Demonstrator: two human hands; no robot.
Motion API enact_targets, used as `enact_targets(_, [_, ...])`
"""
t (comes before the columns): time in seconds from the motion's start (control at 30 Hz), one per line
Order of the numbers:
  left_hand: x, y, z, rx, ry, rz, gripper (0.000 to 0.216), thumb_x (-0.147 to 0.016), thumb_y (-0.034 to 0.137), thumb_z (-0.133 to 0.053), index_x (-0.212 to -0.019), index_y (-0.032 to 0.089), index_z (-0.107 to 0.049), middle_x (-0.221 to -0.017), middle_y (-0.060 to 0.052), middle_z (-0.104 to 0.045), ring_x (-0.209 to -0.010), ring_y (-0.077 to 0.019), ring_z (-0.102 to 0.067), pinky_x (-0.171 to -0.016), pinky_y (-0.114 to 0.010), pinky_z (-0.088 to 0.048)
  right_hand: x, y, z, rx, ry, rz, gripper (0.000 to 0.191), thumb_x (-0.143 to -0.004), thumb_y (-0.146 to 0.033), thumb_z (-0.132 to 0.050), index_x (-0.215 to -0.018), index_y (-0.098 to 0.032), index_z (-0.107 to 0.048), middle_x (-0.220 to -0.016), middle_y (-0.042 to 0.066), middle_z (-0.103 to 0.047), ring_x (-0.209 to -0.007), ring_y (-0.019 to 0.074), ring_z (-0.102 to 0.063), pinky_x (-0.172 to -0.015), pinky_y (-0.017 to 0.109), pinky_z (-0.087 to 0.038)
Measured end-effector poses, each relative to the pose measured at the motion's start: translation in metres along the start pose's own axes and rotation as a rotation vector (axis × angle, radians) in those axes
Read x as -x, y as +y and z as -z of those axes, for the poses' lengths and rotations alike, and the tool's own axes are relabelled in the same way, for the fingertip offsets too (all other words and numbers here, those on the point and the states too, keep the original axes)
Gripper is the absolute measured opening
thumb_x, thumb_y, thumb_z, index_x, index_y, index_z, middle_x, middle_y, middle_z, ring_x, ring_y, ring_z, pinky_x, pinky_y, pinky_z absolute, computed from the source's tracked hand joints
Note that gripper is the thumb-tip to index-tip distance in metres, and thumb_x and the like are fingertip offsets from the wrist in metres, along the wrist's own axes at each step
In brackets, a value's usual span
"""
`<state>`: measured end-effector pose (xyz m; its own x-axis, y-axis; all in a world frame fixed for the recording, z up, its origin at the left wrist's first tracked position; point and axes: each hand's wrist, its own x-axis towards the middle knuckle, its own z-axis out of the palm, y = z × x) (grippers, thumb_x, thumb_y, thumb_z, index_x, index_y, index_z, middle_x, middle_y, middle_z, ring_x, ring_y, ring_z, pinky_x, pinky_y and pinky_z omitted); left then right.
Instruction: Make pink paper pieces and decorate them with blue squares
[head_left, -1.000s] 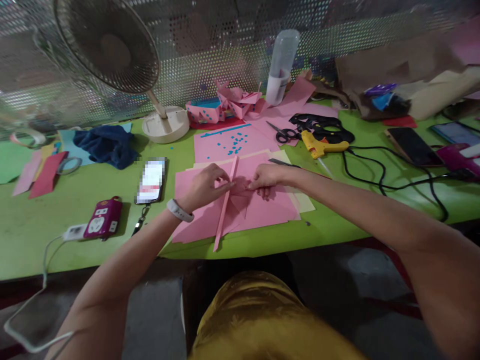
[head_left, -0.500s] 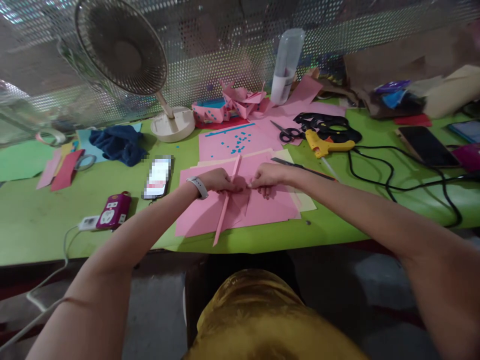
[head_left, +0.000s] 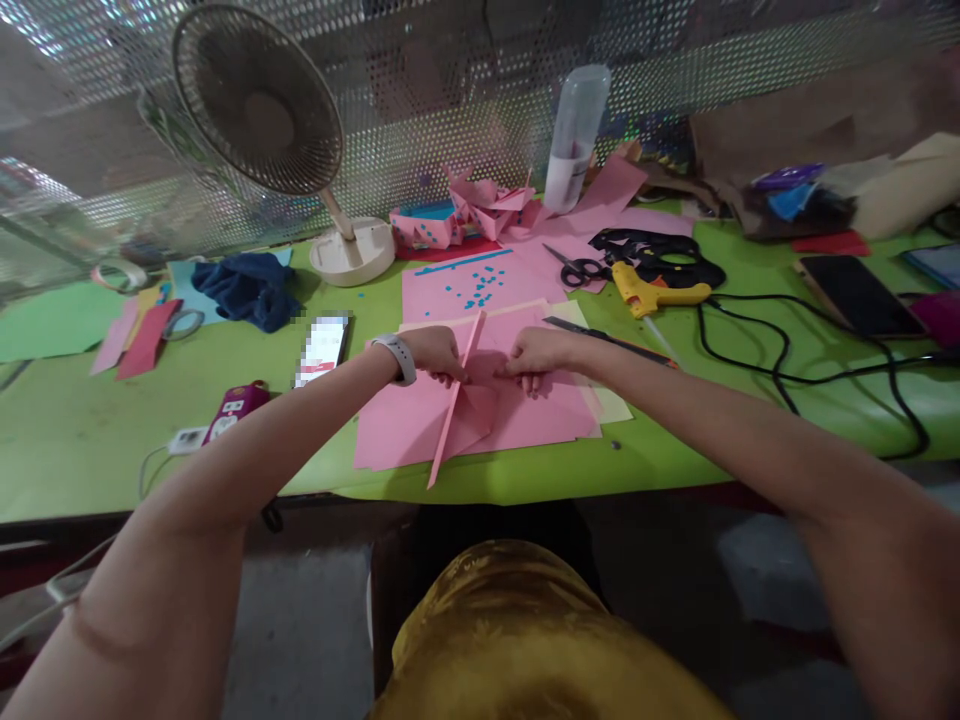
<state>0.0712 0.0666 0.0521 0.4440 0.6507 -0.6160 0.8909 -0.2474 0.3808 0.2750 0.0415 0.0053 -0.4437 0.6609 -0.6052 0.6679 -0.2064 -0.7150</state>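
Note:
A folded piece of pink paper with a long, narrow raised strip along its left side lies on a stack of pink sheets. My left hand, with a pale band at the wrist, is closed, its thumb and fingers pinching the folded paper by the strip. To the right, my right hand has curled fingers, and its fingertips pinch what looks like the far right edge of the same paper. The exact contact there is hard to see. A utility knife lies just behind my right wrist.
Behind the stack, blue paper bits lie on a pink sheet. Scissors, a yellow glue gun and its black cable are at right. A phone, a fan and dark blue cloth are at left.
My left hand's fingertips have drawn back leftward toward the strip, away from my right hand. My right hand has hardly moved. The view has shifted slightly.

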Motion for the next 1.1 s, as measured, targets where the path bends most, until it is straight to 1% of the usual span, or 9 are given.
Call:
enact_targets(0.13, [0.011, 0.005, 0.001, -0.026, 0.058, -0.045, 0.024, -0.069, 0.03, -0.069, -0.049, 0.017, -0.063, -0.048, -0.001, -0.06, -0.051, -0.0132, -0.056, -0.055, -0.025, -0.041, -0.002, 0.0, 0.001, 0.024, -0.008, -0.003, 0.041, -0.073, -0.048, -0.079, -0.055, -0.017, -0.058, -0.051, 0.006, -0.068, -0.049, 0.0163, -0.067, -0.051, 0.024, -0.056])
enact_targets(0.27, [0.03, 0.001, -0.009, -0.056, 0.299, -0.054, 0.03, -0.075, 0.046, -0.068, -0.069, 0.017, -0.064, -0.065, -0.004, -0.068, -0.057, -0.0142, -0.061, -0.054, -0.024, -0.041, 0.002, -0.002, 0.001, 0.026, 0.011, 0.002, 0.038, -0.08, -0.043, -0.074, -0.057, -0.016, -0.059, -0.052, 0.005, -0.067, -0.048, 0.0149, -0.065, -0.05, 0.023, -0.052])
enact_targets(0.43, [0.045, -0.017, -0.038, 0.185, 0.25, -0.016, 0.034, -0.075, 0.044, -0.071, -0.09, 0.018, -0.054, -0.077, -0.006, -0.071, -0.055, -0.0162, -0.066, -0.048, -0.025, -0.047, 0.026, -0.009, -0.024, 0.254, 0.408, 0.238, 0.036, -0.09, -0.047, -0.058, -0.076, -0.016, -0.068, -0.068, 0.005, -0.07, -0.059, 0.0158, -0.064, -0.056, 0.026, -0.048])
enact_targets(0.57, [0.045, -0.03, -0.053, 0.38, 0.254, -0.049, 0.028, -0.08, 0.036, -0.068, -0.093, 0.018, -0.051, -0.076, -0.007, -0.071, -0.057, -0.0174, -0.069, -0.049, -0.027, -0.052, 0.048, -0.005, -0.065, 0.671, 0.61, 0.54, 0.029, -0.095, -0.035, -0.052, -0.108, -0.018, -0.071, -0.108, 0.013, -0.069, -0.101, 0.0255, -0.06, -0.082, 0.035, -0.046])
enact_targets(0.7, [0.044, -0.032, -0.061, 0.468, 0.277, -0.094, 0.022, -0.081, 0.029, -0.068, -0.092, 0.018, -0.052, -0.077, -0.007, -0.071, -0.058, -0.0166, -0.069, -0.051, -0.028, -0.055, 0.055, 0.003, -0.086, 0.964, 0.574, 0.616, 0.037, -0.099, -0.035, -0.045, -0.119, -0.014, -0.067, -0.119, 0.017, -0.064, -0.109, 0.0305, -0.054, -0.088, 0.043, -0.042])
enact_targets(0.83, [0.048, -0.026, -0.068, 0.534, 0.273, -0.154, 0.019, -0.083, 0.023, -0.064, -0.097, 0.016, -0.054, -0.081, -0.006, -0.07, -0.061, -0.0152, -0.07, -0.056, -0.028, -0.057, 0.055, 0.009, -0.076, 0.922, 0.528, 0.599, 0.033, -0.098, -0.036, -0.049, -0.116, -0.017, -0.068, -0.119, 0.014, -0.064, -0.109, 0.0286, -0.055, -0.091, 0.042, -0.042])
enact_targets(0.97, [0.056, -0.031, -0.07, 0.194, 0.485, -0.387, 0.025, -0.087, 0.03, -0.063, -0.11, 0.018, -0.064, -0.094, -0.008, -0.071, -0.083, -0.0195, -0.07, -0.076, -0.037, -0.058, 0.052, 0.015, -0.062, 0.689, 0.67, 0.426, 0.04, -0.093, -0.052, -0.055, -0.107, -0.017, -0.066, -0.111, 0.013, -0.064, -0.107, 0.027, -0.057, -0.089, 0.038, -0.045])
enact_targets(1.03, [0.057, -0.038, -0.07, -0.045, 0.587, -0.538, 0.037, -0.087, 0.037, -0.067, -0.121, 0.023, -0.064, -0.118, -0.011, -0.067, -0.11, -0.0248, -0.063, -0.094, -0.044, -0.052, 0.049, 0.017, -0.06, 0.624, 0.676, 0.342, 0.046, -0.088, -0.061, -0.056, -0.103, -0.017, -0.064, -0.108, 0.012, -0.065, -0.103, 0.0276, -0.059, -0.083, 0.037, -0.047])
enact_targets(1.1, [0.054, -0.046, -0.072, -0.196, 0.583, -0.647, 0.052, -0.087, 0.044, -0.067, -0.134, 0.027, -0.056, -0.139, -0.011, -0.056, -0.129, -0.0274, -0.051, -0.106, -0.048, -0.043, 0.046, 0.016, -0.061, 0.6, 0.657, 0.292, 0.047, -0.084, -0.061, -0.061, -0.101, -0.018, -0.061, -0.107, 0.012, -0.065, -0.102, 0.0282, -0.059, -0.079, 0.037, -0.047])
